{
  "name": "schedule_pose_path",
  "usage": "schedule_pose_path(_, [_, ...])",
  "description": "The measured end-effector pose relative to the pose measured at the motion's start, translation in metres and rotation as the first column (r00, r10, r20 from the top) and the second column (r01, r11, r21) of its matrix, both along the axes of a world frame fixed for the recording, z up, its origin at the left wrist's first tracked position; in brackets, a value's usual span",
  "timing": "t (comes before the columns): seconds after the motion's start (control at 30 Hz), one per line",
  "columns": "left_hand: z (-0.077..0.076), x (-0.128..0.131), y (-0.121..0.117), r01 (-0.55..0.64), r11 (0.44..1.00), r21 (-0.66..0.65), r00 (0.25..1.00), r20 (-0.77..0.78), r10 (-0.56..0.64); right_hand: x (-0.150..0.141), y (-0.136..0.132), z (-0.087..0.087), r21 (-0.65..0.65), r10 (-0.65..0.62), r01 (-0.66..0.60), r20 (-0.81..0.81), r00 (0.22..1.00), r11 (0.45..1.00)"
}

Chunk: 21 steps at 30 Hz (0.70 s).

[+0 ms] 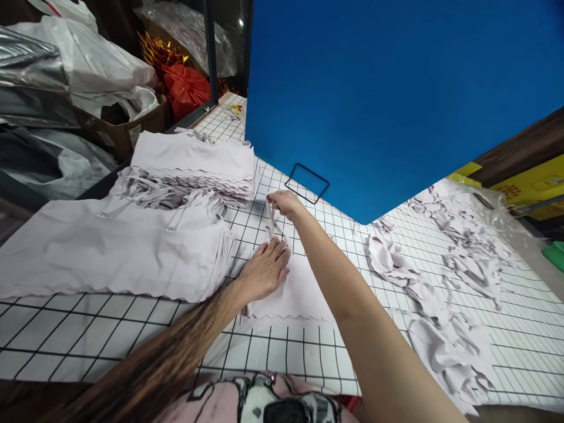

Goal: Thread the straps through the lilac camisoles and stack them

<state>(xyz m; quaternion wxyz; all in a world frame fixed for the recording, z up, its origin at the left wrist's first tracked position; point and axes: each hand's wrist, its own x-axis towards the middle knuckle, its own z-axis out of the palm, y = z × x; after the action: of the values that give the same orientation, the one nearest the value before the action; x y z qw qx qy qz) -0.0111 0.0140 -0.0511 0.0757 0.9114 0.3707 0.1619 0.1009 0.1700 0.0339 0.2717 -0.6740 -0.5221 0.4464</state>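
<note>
A pale pink strappy top (304, 291) lies flat on the grid-patterned table in front of me. My left hand (264, 269) rests on its upper left part, palm down with fingers stretched out. Just beyond, my right hand (285, 202) is closed in a pinch on a thin strap (271, 218), holding it up off the table. The strap runs down toward the fingertips of my left hand. Part of the top is hidden under my left hand and right forearm.
To the left are two stacks of similar tops, a near stack (118, 247) and a far stack (194, 155). Loose pale tops (445, 329) lie heaped along the right. A large blue panel (374, 106) blocks the back. Bags and a cardboard box (150, 120) stand back left.
</note>
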Motion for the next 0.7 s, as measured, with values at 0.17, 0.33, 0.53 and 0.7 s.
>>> schedule_pose_path(0.17, [0.005, -0.001, 0.0, 0.01, 0.999, -0.045, 0.999, 0.04, -0.008, 0.022, -0.005, 0.031, 0.191, 0.012, 0.028, -0.208, 0.978, 0.981])
schedule_pose_path(0.33, [0.013, -0.002, -0.001, 0.011, 0.997, -0.072, 0.995, 0.099, -0.004, 0.046, -0.072, 0.047, 0.46, 0.202, -0.108, -0.161, 0.966, 0.881])
schedule_pose_path(0.53, [0.017, -0.003, 0.0, 0.044, 0.991, -0.129, 0.998, 0.054, -0.037, 0.071, -0.181, 0.051, 0.318, 0.822, -0.822, 0.18, 0.541, 0.472])
schedule_pose_path(0.7, [0.021, -0.002, -0.001, 0.04, 0.992, -0.121, 0.999, 0.019, -0.038, 0.083, -0.189, 0.028, 0.191, 0.533, -0.553, 0.15, 0.833, 0.811])
